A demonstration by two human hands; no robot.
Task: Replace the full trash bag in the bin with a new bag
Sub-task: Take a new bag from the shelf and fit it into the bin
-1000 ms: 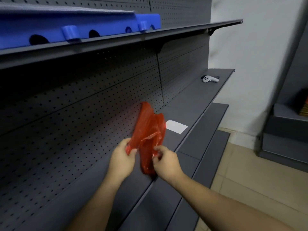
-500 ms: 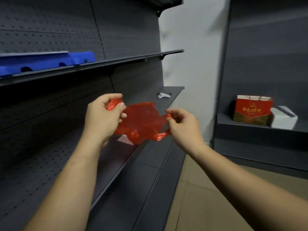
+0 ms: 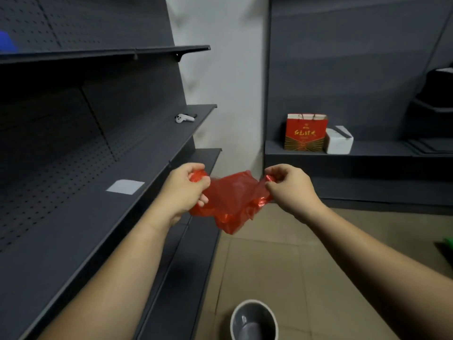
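Note:
A thin red plastic bag (image 3: 232, 202) is stretched in the air between my two hands at chest height. My left hand (image 3: 183, 190) grips a bunched end of it. My right hand (image 3: 289, 187) pinches the other end between thumb and fingers. The bag's middle sags down, crumpled. On the floor below, at the bottom edge of the view, stands a small grey bin (image 3: 253, 320) with a pale rim; its inside looks bare and grey, with no liner showing.
Dark grey metal shelving (image 3: 103, 217) runs along my left, with a white card (image 3: 125, 186) and a white controller (image 3: 183, 118) on it. A red gift bag (image 3: 305, 133) and white box (image 3: 339, 141) sit on a low shelf ahead. Tiled floor (image 3: 282, 261) lies underfoot.
My view has swung right and down from the shelf toward the floor, bringing the grey bin into sight. My hands have pulled the red bag out wider between them.

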